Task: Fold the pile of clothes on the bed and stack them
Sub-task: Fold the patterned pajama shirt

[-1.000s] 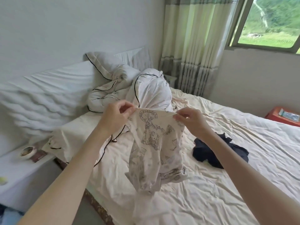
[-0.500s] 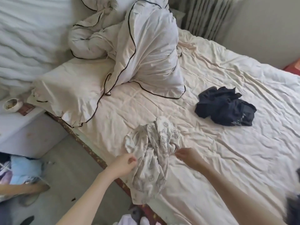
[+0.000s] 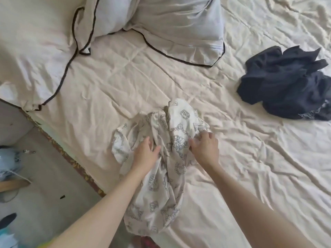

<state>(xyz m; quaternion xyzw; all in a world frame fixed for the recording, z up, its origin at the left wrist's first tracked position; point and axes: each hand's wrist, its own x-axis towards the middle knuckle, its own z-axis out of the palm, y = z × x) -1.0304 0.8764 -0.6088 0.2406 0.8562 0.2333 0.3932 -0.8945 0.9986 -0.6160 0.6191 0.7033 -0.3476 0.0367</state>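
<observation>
Both hands lie on the crumpled printed garment (image 3: 176, 133) at mid-frame on the bed (image 3: 250, 176). The left hand (image 3: 146, 155) rests on it with fingers loosely spread; the right hand (image 3: 206, 147) has fingers curled into the cloth.

I saw a bed (image 3: 125, 83) covered in matt cream cloth, heavily creased. The printed garment (image 3: 166, 176) was thin, soft pale cloth with grey line drawings, crumpled. The dark garment (image 3: 283, 86) looked like matt navy cloth, bunched. The pillows (image 3: 170, 24) were smooth off-white cloth with dark piping. The floor (image 3: 44, 176) looked dull grey and hard.
</observation>
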